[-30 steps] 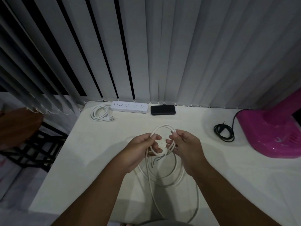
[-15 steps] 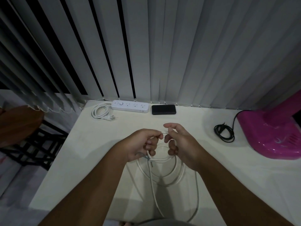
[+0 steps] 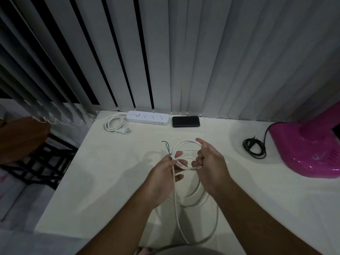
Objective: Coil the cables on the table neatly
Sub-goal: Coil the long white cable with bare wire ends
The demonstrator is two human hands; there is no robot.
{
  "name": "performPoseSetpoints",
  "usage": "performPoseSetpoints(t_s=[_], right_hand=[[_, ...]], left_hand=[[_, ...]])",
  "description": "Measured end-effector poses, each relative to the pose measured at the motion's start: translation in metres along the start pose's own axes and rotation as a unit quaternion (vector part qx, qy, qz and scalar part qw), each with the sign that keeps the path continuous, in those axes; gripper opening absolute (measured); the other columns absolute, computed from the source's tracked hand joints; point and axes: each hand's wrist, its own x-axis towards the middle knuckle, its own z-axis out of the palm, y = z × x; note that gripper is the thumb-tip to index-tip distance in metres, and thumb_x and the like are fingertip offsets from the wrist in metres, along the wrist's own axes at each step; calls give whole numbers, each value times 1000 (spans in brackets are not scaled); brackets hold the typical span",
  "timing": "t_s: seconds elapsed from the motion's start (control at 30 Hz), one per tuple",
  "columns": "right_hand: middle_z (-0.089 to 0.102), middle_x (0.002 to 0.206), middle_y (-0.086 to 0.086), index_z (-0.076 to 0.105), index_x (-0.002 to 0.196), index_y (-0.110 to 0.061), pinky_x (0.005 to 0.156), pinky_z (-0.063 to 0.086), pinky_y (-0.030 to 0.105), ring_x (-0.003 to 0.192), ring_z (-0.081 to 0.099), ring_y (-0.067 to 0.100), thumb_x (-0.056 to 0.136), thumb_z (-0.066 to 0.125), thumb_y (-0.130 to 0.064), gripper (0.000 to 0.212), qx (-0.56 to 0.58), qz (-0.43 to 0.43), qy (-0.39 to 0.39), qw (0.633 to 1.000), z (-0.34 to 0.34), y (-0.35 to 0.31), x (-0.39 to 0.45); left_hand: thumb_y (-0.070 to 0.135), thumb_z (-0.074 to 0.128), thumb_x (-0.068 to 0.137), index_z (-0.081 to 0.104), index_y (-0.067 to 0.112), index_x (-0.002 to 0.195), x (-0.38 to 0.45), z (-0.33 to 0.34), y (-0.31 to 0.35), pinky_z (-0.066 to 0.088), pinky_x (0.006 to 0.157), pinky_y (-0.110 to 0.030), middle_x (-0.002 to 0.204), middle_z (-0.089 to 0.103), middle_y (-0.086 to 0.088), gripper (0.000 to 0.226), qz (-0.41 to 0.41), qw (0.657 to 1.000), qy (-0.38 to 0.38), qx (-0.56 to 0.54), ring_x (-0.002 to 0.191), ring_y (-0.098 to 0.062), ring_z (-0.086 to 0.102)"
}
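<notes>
Power strip [image 3: 147,117] at table [image 3: 110,181] back edge; phone [image 3: 186,121] just right; coiled cord [image 3: 113,124] left; lamp base [image 3: 309,150] far right.

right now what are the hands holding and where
Both hold the thin white cable: left hand near its bare-wire end, right hand on the coil's right side.

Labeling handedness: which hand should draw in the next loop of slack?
Probably right. The left hand pinches the white cable near its bare-wire end; the right hand grips the loop's other side.
</notes>
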Motion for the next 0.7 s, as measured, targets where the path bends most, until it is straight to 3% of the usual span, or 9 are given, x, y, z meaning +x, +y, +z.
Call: performPoseSetpoints(t_s=[0.13, 0.23, 0.3, 0.37, 0.47, 0.6, 0.7], right_hand=[[58, 74, 0, 70, 121, -21, 69, 49, 31, 69, 56, 15, 106, 47, -20, 27, -28, -7, -14, 999, -3, 16, -8], [71, 84, 3, 71, 119, -19, 81, 53, 37, 81, 65, 19, 103, 53, -21, 24, -88, 3, -58, 994, -9, 22, -15], [74, 89, 9, 74, 109, -14, 82, 54, 39, 85, 67, 22, 96, 58, -12, 21, -88, 32, -77, 993, -11, 20, -17], [73, 91, 12, 76, 108, -14, 78, 56, 38, 82, 67, 23, 90, 61, -5, 25, -106, 34, -91, 990, -11, 11, -15], [68, 86, 10, 75, 110, -22, 68, 57, 33, 69, 64, 18, 96, 61, -14, 22, -151, 13, -122, 981, -5, -5, -10], [60, 75, 0, 73, 107, -26, 52, 42, 27, 53, 47, 11, 101, 54, -30, 20, -284, -14, -141, 948, 3, -12, -6], [48, 66, -3, 73, 98, -20, 46, 34, 23, 50, 39, 8, 104, 48, -25, 26, -273, -17, -115, 955, 3, -9, -3]], left_hand=[[12, 38, 106, 59, 3, 125, -1, 10, 12, 46, 83, -33, 69, 51, -4, 30, 46, 997, 40, -52, 73, -20, 57], [11, 36, 105, 59, 6, 108, 2, 8, 24, 45, 67, -31, 63, 34, -1, 24, 54, 995, 79, -43, 54, -14, 39], [11, 35, 102, 51, 13, 97, 3, 7, 32, 40, 53, -30, 62, 27, 0, 18, 46, 994, 93, -35, 48, -13, 29], [15, 33, 99, 50, 15, 102, 4, 6, 38, 34, 51, -28, 61, 26, -1, 18, 22, 995, 99, -3, 47, -15, 27], [18, 28, 95, 50, 16, 108, 4, 8, 44, 30, 51, -28, 59, 31, -2, 25, -9, 995, 81, 64, 47, -16, 28], [5, 29, 88, 48, 16, 121, 4, 12, 44, 32, 57, -32, 64, 47, -7, 40, 1, 994, 42, 99, 55, -18, 39], [-5, 32, 82, 50, 10, 126, 2, 8, 38, 37, 65, -32, 75, 61, -12, 50, 14, 998, 5, 69, 67, -21, 56]])
